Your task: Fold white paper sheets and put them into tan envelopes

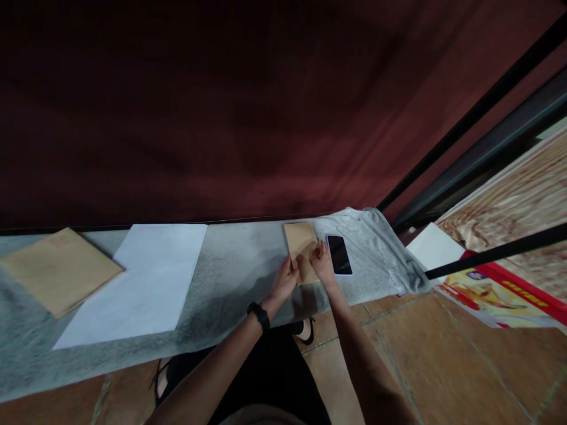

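A small brown paper envelope (300,234) lies on the grey cloth in front of me. At its left edge, my left hand (284,280) has thumb and fingers closed on the paper; a dark watch is on that wrist. My right hand (323,264) is at the right side of the envelope, its fingers curled in a pinch on the paper. What exactly lies between those fingertips is too small to make out. Just right of my right hand rests a smartphone (339,255) with a dark screen and a pale case.
Large white paper sheets (150,283) lie to the left, with a stack of bigger brown envelopes (62,268) overlapping them. Grey cloth (239,254) covers the narrow bench. Black metal bars (496,258) and a red-and-yellow printed box (496,295) are at the right. A dark red wall (221,118) rises behind.
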The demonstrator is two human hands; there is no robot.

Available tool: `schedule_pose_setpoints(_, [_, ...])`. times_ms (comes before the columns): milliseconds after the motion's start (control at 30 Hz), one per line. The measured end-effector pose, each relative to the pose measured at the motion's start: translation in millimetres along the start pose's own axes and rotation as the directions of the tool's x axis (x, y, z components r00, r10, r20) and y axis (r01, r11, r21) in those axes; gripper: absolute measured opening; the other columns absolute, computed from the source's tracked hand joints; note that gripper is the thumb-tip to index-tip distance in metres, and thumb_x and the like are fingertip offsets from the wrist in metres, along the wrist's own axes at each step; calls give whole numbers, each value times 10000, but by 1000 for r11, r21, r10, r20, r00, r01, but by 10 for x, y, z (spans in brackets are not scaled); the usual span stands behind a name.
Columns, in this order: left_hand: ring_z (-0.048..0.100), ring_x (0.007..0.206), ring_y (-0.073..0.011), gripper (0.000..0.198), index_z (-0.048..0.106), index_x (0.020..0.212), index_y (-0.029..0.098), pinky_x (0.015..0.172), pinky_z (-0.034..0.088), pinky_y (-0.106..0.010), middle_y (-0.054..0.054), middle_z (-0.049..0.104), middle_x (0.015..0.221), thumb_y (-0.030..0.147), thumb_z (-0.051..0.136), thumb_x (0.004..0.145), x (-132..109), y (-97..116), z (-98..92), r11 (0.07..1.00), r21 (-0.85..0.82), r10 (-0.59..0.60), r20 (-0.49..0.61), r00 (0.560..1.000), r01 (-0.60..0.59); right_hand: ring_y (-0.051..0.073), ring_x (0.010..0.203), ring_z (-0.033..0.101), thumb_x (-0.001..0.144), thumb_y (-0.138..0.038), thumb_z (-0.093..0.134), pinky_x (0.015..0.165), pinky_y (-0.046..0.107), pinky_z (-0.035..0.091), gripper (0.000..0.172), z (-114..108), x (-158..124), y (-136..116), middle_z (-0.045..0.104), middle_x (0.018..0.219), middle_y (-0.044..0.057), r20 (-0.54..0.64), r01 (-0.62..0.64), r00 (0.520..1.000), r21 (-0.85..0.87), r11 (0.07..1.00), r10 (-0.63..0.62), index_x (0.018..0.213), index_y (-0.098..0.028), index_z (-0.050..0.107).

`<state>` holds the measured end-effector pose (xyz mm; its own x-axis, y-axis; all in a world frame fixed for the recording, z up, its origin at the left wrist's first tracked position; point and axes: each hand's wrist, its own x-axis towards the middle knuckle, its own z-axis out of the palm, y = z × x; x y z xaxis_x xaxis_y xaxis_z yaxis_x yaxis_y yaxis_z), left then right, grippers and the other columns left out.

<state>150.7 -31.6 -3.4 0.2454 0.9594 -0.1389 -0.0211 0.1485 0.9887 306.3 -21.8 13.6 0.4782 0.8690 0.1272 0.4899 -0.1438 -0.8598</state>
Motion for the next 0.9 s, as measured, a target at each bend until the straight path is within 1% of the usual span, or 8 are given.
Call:
schedule_pose_setpoints(133, [492, 1385, -297, 501, 641, 1301, 188, 1230, 281, -472, -136, 579, 1451, 247, 634, 804, -439, 44, -447, 973, 221, 82, -48, 995, -70, 240, 1476, 355, 922, -220, 457, 1227, 455, 290, 522, -43, -422, -37, 433, 1561, 127, 38, 144, 989, -76, 987, -142, 1440, -168, 490])
schedule_pose_setpoints(233, [464, 1409, -271, 499, 597, 1364, 229, 1225, 301, -473, -95, 545, 1494, 295, 552, 871, -886, 27, -1030, 868, 473, 225, -95, 970, -155, 237, 1490, 343, 942, -189, 444, 1225, 454, 319, 535, 77, -963, -50, 405, 1589, 101, 198, 289, 943, -89, 953, -268, 1476, -196, 478])
schedule_pose_setpoints(300, [408, 1450, -286, 528, 547, 1412, 219, 1216, 307, -497, -106, 492, 1539, 332, 524, 897, -1173, 4, -1475, 741, 654, 311, -138, 940, -150, 253, 1483, 358, 950, -177, 454, 1219, 484, 334, 528, 212, -1316, -63, 435, 1573, 100, 307, 382, 888, -82, 920, -342, 1475, -212, 493])
schedule_pose_setpoints(433, [237, 1527, -356, 610, 412, 1507, 160, 1199, 219, -616, -185, 372, 1605, 384, 450, 942, -1644, -38, -2290, 427, 898, 429, -307, 849, 108, 294, 1476, 369, 967, -188, 454, 1219, 545, 305, 524, 458, -1739, -96, 441, 1571, 104, 369, 442, 854, -145, 886, -366, 1488, -223, 489])
schedule_pose_setpoints(500, [198, 1530, -391, 672, 364, 1523, 90, 1176, 214, -649, -242, 326, 1611, 440, 408, 952, -1805, -62, -2580, 301, 928, 421, -335, 843, 218, 302, 1478, 363, 961, -185, 456, 1230, 552, 265, 542, 528, -1795, -107, 422, 1583, 102, 372, 453, 855, -194, 870, -362, 1502, -218, 474])
schedule_pose_setpoints(600, [314, 1484, -380, 646, 448, 1461, 65, 1160, 283, -580, -259, 423, 1549, 465, 373, 959, -1931, -84, -2820, 168, 957, 361, -285, 888, 239, 293, 1476, 367, 939, -168, 448, 1238, 524, 241, 567, 566, -1785, -109, 414, 1590, 89, 358, 472, 856, -246, 846, -374, 1504, -208, 469])
schedule_pose_setpoints(733, [426, 1407, -376, 531, 537, 1386, 110, 1108, 355, -548, -228, 510, 1490, 410, 389, 973, -1939, -32, -2889, 51, 976, 277, -218, 936, 212, 287, 1463, 380, 933, -169, 437, 1230, 501, 240, 566, 564, -1769, -94, 433, 1579, 100, 366, 511, 842, -303, 805, -396, 1498, -172, 471])
schedule_pose_setpoints(900, [517, 1328, -344, 460, 555, 1386, 182, 1061, 420, -504, -180, 572, 1433, 277, 400, 964, -1894, 116, -2959, 67, 996, 210, -78, 975, 65, 272, 1449, 398, 929, -159, 434, 1223, 484, 244, 564, 577, -1791, -83, 447, 1571, 91, 351, 517, 845, -344, 784, -403, 1491, -190, 479])
